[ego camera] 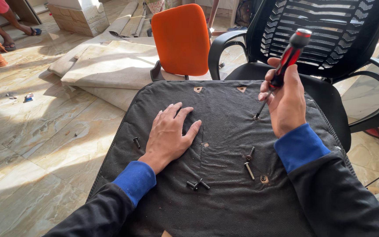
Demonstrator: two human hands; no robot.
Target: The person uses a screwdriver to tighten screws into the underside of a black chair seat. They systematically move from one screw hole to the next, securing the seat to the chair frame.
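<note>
Marble floor (31, 131) surrounds the upturned black fabric seat base (224, 131); left hand (169, 134) lies flat, fingers spread, right hand (286, 103) fist-grips a red-black screwdriver (286, 66) whose tip could slip, scattering loose black screws (198, 184).

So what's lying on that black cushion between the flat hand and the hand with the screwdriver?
In the head view, only dusty black fabric lies between the left hand and the right hand gripping the screwdriver; loose bolts lie lower down.

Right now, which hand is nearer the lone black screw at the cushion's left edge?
Left. The left hand lies flat just beside the screw; the right hand holds the screwdriver across the cushion.
</note>
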